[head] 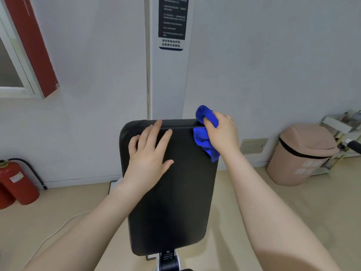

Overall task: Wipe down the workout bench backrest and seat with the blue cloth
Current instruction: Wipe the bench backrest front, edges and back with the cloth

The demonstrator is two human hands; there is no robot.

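The black padded backrest [172, 202] of the workout bench fills the middle of the head view, tilted up toward the wall. My left hand [150, 153] lies flat on its upper left part, fingers spread and reaching the top edge. My right hand [222, 133] grips the bunched blue cloth [205, 137] at the backrest's top right corner; part of the cloth sticks up above the edge and part hangs down over the pad. The seat is out of view; only the bench's frame joint [169, 261] shows below the pad.
A pink lidded bin [300, 155] stands on the floor at the right, with a rack [343, 130] behind it. A red fire extinguisher [17, 182] sits at the left by the wall. A white cable [58, 229] trails across the beige floor. The wall is close behind the backrest.
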